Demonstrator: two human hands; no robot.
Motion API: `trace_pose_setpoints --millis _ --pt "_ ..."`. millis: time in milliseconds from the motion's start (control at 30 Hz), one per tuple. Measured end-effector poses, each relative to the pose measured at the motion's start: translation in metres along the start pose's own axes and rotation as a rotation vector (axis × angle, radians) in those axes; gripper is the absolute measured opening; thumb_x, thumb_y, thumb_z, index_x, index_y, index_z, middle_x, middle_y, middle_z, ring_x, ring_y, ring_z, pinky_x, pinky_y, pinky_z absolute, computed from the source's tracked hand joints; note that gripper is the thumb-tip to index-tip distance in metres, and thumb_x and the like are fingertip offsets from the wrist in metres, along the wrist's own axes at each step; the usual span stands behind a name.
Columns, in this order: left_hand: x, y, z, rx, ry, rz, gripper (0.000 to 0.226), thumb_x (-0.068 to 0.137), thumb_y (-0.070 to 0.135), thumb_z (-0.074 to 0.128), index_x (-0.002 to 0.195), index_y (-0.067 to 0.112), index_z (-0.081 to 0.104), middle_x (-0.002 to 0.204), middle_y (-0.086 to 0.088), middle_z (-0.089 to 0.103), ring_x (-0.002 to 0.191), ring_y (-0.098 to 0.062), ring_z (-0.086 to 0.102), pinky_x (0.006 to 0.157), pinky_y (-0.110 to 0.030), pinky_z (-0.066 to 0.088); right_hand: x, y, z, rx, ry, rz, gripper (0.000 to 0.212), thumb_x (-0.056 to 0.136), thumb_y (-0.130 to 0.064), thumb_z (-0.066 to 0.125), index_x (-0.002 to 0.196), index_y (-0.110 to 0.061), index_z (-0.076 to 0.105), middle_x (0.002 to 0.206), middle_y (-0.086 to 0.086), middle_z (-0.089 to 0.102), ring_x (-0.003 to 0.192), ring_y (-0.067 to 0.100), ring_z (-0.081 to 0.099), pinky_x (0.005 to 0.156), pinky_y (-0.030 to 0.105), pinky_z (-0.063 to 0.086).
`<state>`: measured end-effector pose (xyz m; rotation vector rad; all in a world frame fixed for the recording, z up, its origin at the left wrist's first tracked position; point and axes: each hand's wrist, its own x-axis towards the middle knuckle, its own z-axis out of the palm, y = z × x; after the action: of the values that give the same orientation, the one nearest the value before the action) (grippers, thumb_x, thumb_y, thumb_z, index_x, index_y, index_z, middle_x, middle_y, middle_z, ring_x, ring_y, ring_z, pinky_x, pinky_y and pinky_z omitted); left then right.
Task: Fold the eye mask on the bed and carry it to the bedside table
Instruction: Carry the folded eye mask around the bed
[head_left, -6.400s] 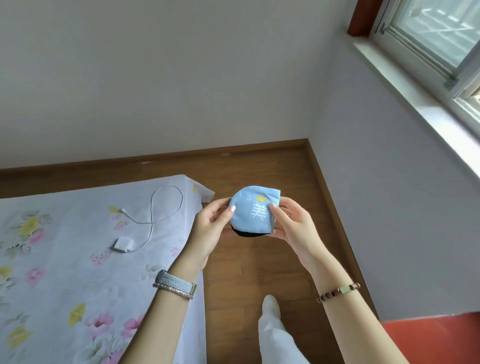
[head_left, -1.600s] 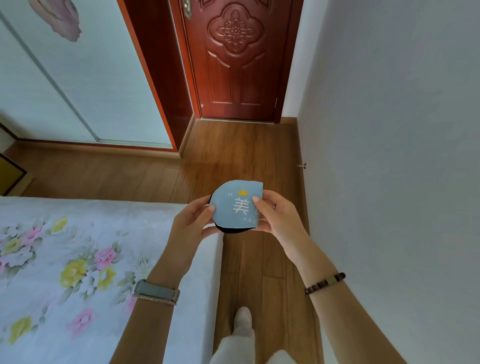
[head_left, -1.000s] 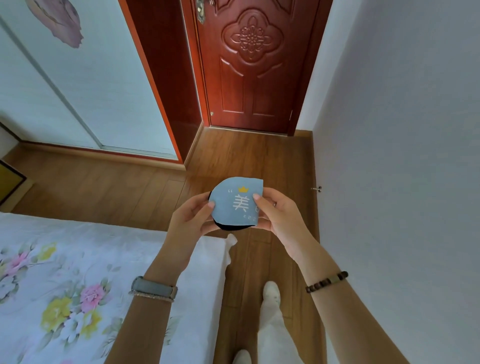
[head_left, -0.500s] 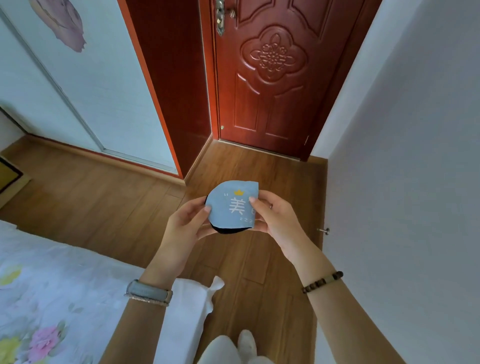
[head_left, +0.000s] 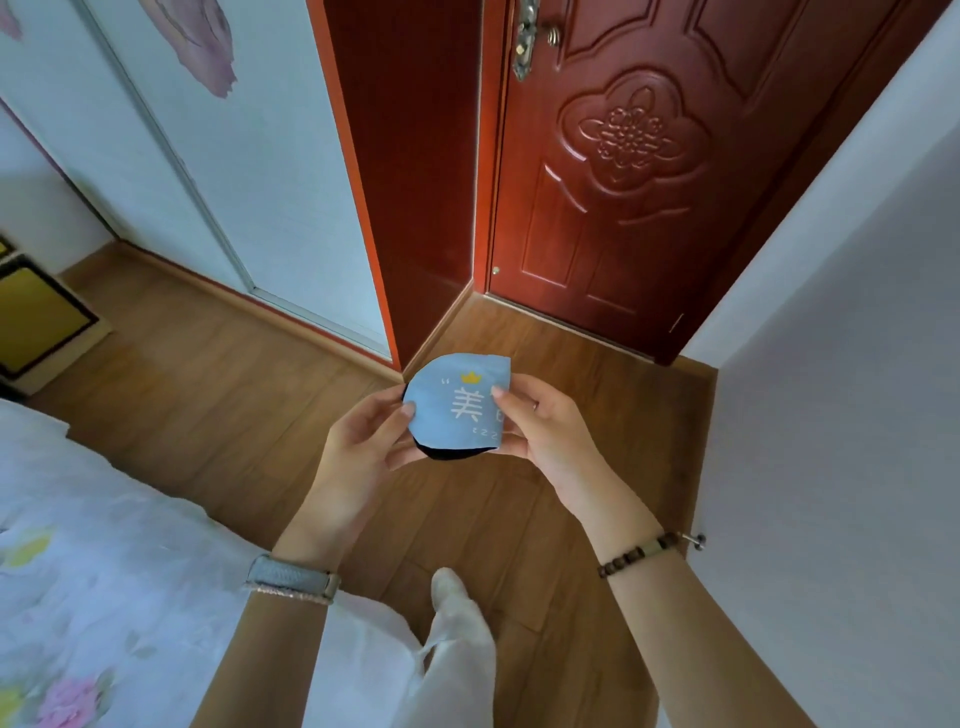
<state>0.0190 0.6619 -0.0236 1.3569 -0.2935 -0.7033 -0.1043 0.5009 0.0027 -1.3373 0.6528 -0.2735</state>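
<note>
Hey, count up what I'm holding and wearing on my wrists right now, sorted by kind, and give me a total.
Folded light blue fabric eye mask, held by left hand and right hand: 1
Grey woven watch band: 1
Brown wooden bead bracelet: 1
Total: 3

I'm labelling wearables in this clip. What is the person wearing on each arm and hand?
Both forearms are bare, with no sleeves in view. The left hand has a grey woven band, probably a watch strap, on its wrist. The right hand has a beaded bracelet of dark brown beads with one pale bead on its wrist, and a thin ring on one finger.
</note>
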Motion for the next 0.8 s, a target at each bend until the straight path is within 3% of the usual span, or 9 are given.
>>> trace_pose_setpoints --millis 233,467,600,700,800 --pt "0.080 0.031 -0.045 -0.045 0.146 0.068 0.026 0.085 0.026 0.064 0.108 0.014 0.067 0.095 -0.001 0.078 0.083 -0.019 0.076 0.066 -0.025 0.060 0.112 -0.033 0.049 -0.008 -0.147 0.039 0.029 0.094 -0.025 0.064 0.123 -0.019 0.065 0.118 0.003 0.071 0.109 0.018 0.070 0.074 0.033 0.062" --pt "0.135 0.064 -0.100 -0.039 0.310 0.125 0.020 0.095 0.023 0.062 0.112 0.016 0.069 0.103 -0.002 0.077 0.092 -0.022 0.075 0.072 -0.030 0.060 0.199 -0.061 0.115 -0.060 -0.260 0.037 0.017 0.092 -0.028 0.067 0.109 -0.028 0.068 0.116 0.005 0.068 0.107 0.019 0.069 0.074 0.034 0.062" --pt "0.152 0.080 -0.129 -0.031 0.398 0.144 0.015 0.096 0.018 0.059 0.107 0.020 0.069 0.099 0.004 0.078 0.092 -0.019 0.075 0.070 -0.028 0.060 0.233 -0.071 0.152 -0.050 -0.309 0.073 0.027 0.092 -0.024 0.067 0.117 -0.015 0.066 0.117 0.014 0.066 0.108 0.028 0.069 0.079 0.043 0.062" --pt "0.164 0.088 -0.152 -0.041 0.482 0.163 0.018 0.097 0.016 0.059 0.111 0.014 0.069 0.100 0.000 0.077 0.090 -0.018 0.075 0.068 -0.026 0.060 0.257 -0.078 0.181 -0.066 -0.399 0.077 0.021 0.092 -0.023 0.067 0.113 -0.017 0.068 0.113 0.010 0.067 0.105 0.027 0.070 0.072 0.036 0.063" --pt "0.175 0.094 -0.174 -0.038 0.547 0.179 0.023 0.096 0.018 0.059 0.116 0.011 0.067 0.099 0.002 0.077 0.091 -0.017 0.075 0.070 -0.026 0.060 0.281 -0.084 0.209 -0.101 -0.483 0.077 0.010 0.093 -0.025 0.066 0.102 -0.026 0.069 0.110 0.007 0.067 0.092 0.015 0.075 0.065 0.027 0.060"
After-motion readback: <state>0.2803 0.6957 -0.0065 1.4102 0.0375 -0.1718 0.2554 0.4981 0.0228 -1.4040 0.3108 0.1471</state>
